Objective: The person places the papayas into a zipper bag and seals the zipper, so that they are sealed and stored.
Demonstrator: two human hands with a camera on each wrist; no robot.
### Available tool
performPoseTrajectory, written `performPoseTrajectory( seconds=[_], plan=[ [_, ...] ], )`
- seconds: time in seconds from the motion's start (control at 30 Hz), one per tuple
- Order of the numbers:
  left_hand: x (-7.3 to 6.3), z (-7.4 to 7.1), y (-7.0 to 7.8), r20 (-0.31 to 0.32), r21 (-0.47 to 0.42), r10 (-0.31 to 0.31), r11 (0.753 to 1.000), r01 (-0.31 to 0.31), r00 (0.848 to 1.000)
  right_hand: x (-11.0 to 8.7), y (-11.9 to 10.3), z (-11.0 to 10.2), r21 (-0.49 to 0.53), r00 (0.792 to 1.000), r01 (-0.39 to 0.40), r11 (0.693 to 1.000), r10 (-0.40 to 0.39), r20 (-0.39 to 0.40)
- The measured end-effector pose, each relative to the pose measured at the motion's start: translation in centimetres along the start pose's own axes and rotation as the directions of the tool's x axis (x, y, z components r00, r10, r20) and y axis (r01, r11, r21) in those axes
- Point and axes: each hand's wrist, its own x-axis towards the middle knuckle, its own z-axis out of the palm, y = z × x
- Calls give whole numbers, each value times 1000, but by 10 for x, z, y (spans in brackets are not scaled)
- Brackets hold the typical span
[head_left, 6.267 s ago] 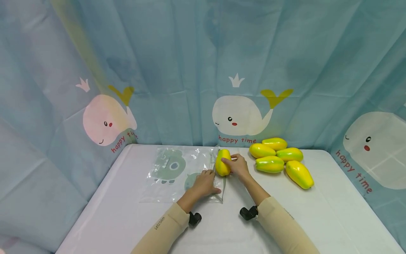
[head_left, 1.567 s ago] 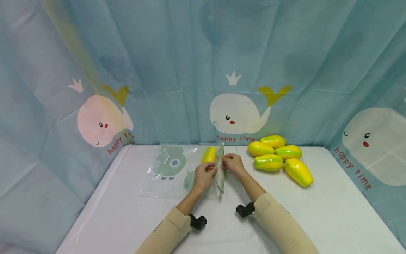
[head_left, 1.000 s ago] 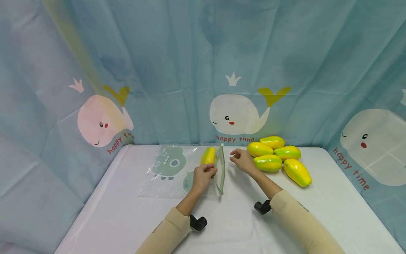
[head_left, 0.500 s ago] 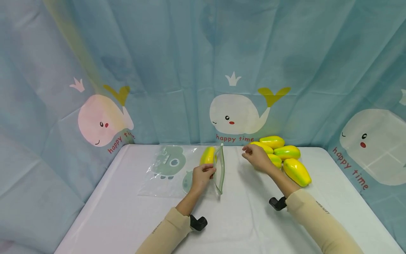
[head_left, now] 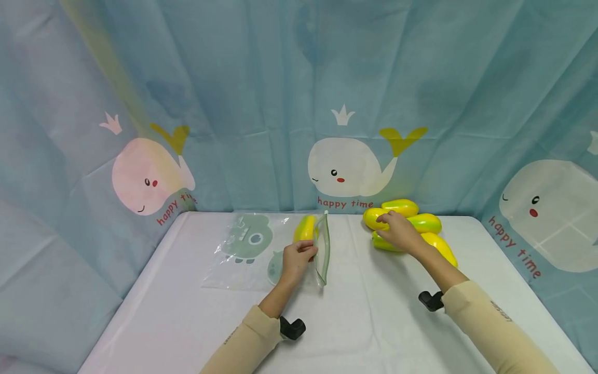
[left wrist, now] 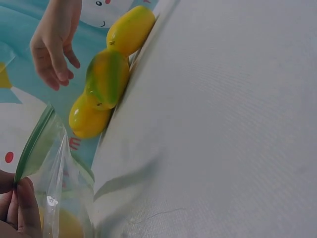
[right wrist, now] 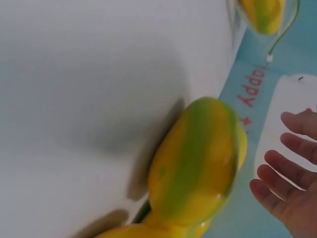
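My left hand (head_left: 294, 264) pinches the green-edged rim of a clear zip bag (head_left: 249, 239) printed with pale green cartoon monsters. The bag lies on the table with its mouth parted toward the right; the left wrist view shows thumb and fingertip on the green strip (left wrist: 33, 141). One yellow-green papaya (head_left: 304, 228) is inside, just behind the mouth. My right hand (head_left: 401, 234) hovers over a group of several papayas, fingers spread and holding nothing. Around it are a papaya at the left (head_left: 372, 218), one at the back (head_left: 405, 208) and a greener one (head_left: 427, 223). It partly hides the front ones.
A white cloth covers the table (head_left: 336, 322). Behind it hangs a blue curtain (head_left: 261, 104) with whale prints, close against the table's back edge. Black wrist cameras sit at the left cuff (head_left: 292, 328) and the right cuff (head_left: 431, 301).
The papaya the right hand held earlier is now in the bag. The right hand has let go of the bag's mouth and moved right, over the other papayas. The left hand keeps its pinch.
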Motion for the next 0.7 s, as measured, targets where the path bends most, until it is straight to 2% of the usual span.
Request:
performPoseTrajectory(
  seconds=[0.33, 0.7],
  plan=[
    [-1, 1, 1, -1, -31, -22, 999, 22, 1000, -8, 11, 0, -152, 998, 15, 988, -6, 62],
    [-1, 1, -2, 9, -61, -24, 998, 25, 1000, -9, 21, 6, -203, 994, 5, 979, 17, 107]
  ],
)
